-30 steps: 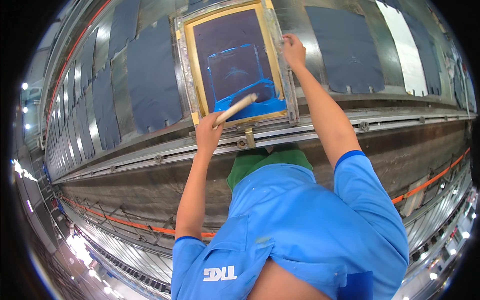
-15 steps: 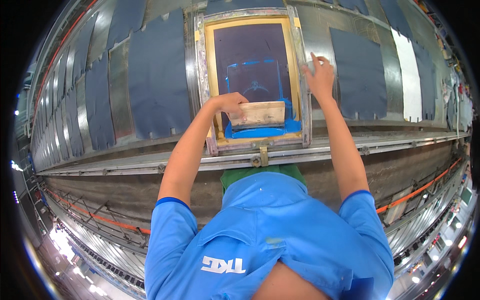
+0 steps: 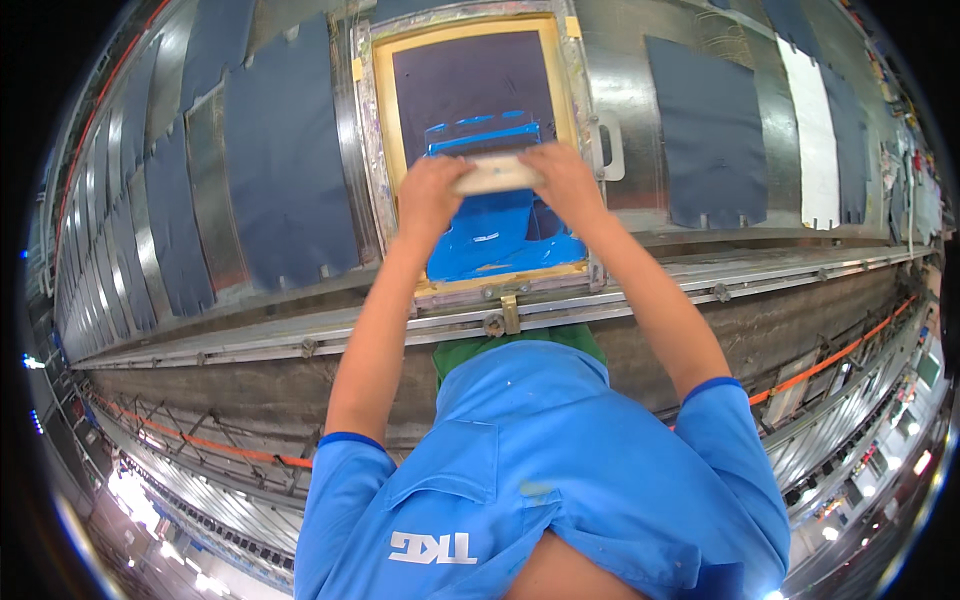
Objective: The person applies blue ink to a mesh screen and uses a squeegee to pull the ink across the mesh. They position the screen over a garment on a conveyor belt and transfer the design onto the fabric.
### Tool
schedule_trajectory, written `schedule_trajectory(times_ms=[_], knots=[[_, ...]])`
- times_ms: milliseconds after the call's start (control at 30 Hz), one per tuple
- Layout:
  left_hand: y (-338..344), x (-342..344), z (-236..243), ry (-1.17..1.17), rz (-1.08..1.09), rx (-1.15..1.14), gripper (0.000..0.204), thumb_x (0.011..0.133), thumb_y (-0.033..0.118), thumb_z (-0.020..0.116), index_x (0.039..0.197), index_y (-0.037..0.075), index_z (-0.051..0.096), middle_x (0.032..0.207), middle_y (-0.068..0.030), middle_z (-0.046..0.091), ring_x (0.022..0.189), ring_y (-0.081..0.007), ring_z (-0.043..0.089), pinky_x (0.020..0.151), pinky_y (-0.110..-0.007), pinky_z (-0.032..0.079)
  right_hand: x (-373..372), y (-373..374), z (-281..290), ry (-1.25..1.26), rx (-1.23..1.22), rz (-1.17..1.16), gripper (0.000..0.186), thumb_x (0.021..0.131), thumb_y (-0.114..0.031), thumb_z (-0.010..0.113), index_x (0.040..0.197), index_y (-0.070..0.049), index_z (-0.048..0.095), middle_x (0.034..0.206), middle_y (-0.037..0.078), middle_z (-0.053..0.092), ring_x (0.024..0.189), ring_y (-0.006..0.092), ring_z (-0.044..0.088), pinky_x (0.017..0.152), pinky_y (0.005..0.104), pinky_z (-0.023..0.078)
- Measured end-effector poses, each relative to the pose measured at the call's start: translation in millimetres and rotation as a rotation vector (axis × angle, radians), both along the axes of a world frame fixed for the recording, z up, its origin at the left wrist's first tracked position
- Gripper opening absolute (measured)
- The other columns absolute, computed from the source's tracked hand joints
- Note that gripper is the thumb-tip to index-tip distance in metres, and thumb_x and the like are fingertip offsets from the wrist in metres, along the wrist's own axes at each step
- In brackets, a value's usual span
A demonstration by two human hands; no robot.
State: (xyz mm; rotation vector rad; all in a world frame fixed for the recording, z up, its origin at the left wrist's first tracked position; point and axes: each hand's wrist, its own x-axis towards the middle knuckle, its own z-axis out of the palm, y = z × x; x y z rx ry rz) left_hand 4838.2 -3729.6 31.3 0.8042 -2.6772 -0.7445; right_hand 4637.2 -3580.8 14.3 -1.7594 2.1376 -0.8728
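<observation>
A wooden squeegee (image 3: 497, 174) lies across the middle of a framed printing screen (image 3: 470, 75). My left hand (image 3: 432, 194) grips its left end and my right hand (image 3: 566, 184) its right end, both closed round the wood. Bright blue ink (image 3: 490, 235) covers the mesh between the squeegee and the near side of the frame, with a blue band just beyond the blade. The screen's metal frame (image 3: 368, 150) is edged inside with yellow tape. The squeegee is slightly smeared by motion, and my hands hide its ends.
Dark blue-grey fabric panels (image 3: 705, 130) lie in a row on the long metal table, left and right of the screen. A white panel (image 3: 808, 130) is farther right. A pale handle (image 3: 608, 146) stands beside the frame's right side. A metal rail (image 3: 640, 275) runs along the near table edge.
My right hand has come from beside the frame onto the squeegee, joining the left. The squeegee has moved away from me up the screen, and blue ink now spreads behind it.
</observation>
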Motion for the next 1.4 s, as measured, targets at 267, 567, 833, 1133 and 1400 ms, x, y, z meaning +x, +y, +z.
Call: schedule_trajectory(times_ms=[267,567,833,1133,1400], knots=[[76,57,14,-0.026,-0.011,0.024,0.049,0.067,-0.004,0.073,0.112,0.015,0.075,0.118,-0.0048,0.071,0.104,-0.0260,0.065,0.088,-0.037,0.053,55,69,19,-0.150,0.110,-0.002,0.050,0.065,0.006,0.075,0.114,-0.006,0.069,0.118,0.010,0.066,0.112,0.0321,0.059,0.096,0.0406,0.051],[-47,-29,18,-0.105,0.061,0.101,0.042,0.073,0.003,0.072,0.112,0.018,0.075,0.111,-0.0063,0.073,0.107,-0.0289,0.064,0.091,-0.038,0.052,-29,-42,25,-0.031,0.030,-0.057,0.039,0.075,-0.001,0.072,0.114,-0.006,0.070,0.117,0.013,0.068,0.113,0.0336,0.061,0.098,0.0414,0.051],[59,41,0,-0.022,-0.007,-0.020,0.044,0.063,-0.004,0.072,0.102,0.015,0.077,0.106,-0.0006,0.073,0.091,-0.0258,0.064,0.082,-0.039,0.052,45,74,14,-0.142,0.138,-0.052,0.049,0.069,0.003,0.075,0.117,-0.005,0.067,0.120,0.013,0.066,0.115,0.0333,0.059,0.098,0.0415,0.050],[91,57,7,0.051,0.044,-0.032,0.044,0.065,-0.003,0.072,0.106,0.011,0.074,0.118,-0.0030,0.070,0.111,-0.0258,0.062,0.092,-0.038,0.052,-57,52,-1,-0.357,-0.005,-0.488,0.047,0.082,-0.033,0.081,0.119,-0.007,0.069,0.119,0.015,0.064,0.110,0.0266,0.061,0.091,0.0391,0.048],[109,63,-8,0.132,0.063,-0.119,0.043,0.068,-0.002,0.067,0.109,0.011,0.071,0.120,-0.0042,0.069,0.116,-0.0268,0.060,0.095,-0.041,0.048,-103,3,-44,-0.463,-0.038,-0.651,0.027,0.094,-0.030,0.067,0.116,-0.015,0.068,0.088,0.013,0.072,0.072,0.0191,0.063,0.069,0.0360,0.049]])
